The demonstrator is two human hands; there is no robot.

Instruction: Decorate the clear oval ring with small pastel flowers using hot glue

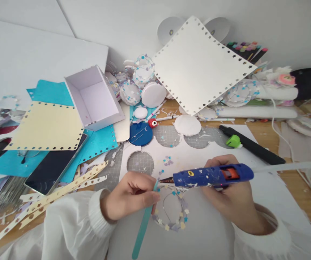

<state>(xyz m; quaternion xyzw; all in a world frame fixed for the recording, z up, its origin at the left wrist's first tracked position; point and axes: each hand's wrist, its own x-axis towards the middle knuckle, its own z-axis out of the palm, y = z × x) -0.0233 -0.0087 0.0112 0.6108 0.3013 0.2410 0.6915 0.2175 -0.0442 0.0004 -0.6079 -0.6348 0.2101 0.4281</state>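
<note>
My left hand (133, 196) pinches a slim, flat teal stick (144, 227) with a rounded lower end. Its upper end is at the metal nozzle of a blue glue gun (199, 177); whether they touch I cannot tell. My right hand (231, 198) is wrapped round the glue gun, which points left and has glue smears on its body. Below the nozzle, between my hands, is a wire ring (182, 225) decorated with small blue, cream and lilac paper stars. Part of the ring is hidden behind my left fingers and the gun.
Loose paper stars (167, 160) lie on a white sheet with round cut-outs. Behind are a blue disc (141, 134), a white disc (187, 125), a white box (94, 99) and a star-punched card (203, 66). A phone (55, 166) lies left, a black pen-like tool (253, 146) right.
</note>
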